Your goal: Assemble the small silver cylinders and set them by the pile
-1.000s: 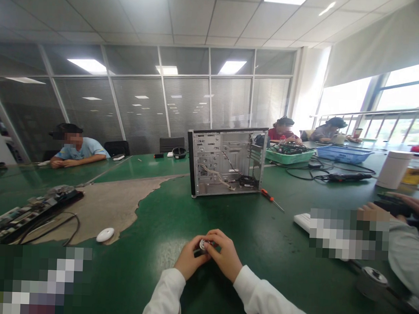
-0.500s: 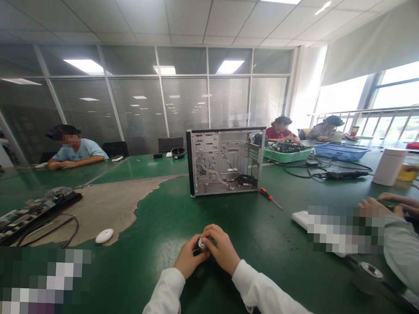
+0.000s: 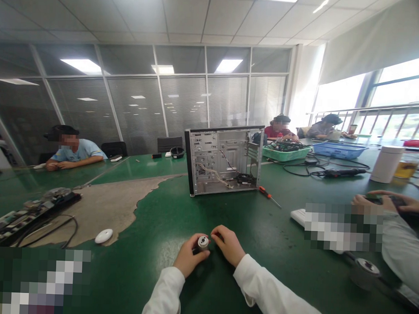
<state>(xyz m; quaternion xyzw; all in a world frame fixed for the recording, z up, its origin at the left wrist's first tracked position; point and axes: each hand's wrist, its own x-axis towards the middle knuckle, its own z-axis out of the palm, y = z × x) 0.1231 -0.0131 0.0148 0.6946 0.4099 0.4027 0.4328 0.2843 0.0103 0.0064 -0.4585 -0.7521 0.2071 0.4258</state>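
A small pale cylinder (image 3: 203,243) with dark marks on its round top stands in the grip of my left hand (image 3: 188,259), thumb and fingers wrapped round its sides. Just to the right is my right hand (image 3: 229,246), apart from the cylinder. Its thumb and fingertips are pinched together, and whatever they hold, if anything, is too small to make out. Beyond both hands an open computer case (image 3: 226,162) stands upright, loose wires inside it. By its right foot lies a screwdriver (image 3: 269,196) with an orange-red and black handle.
A white oval disc (image 3: 103,236) and a long circuit-board assembly (image 3: 29,216) lie on the left. A co-worker's hands (image 3: 374,203) work at the right, near a white power strip (image 3: 299,215). Green (image 3: 288,152) and blue baskets (image 3: 340,150) stand farther back.
My right hand has come off the cylinder and moved a little to the right, uncovering its top. My left hand still holds it in about the same place.
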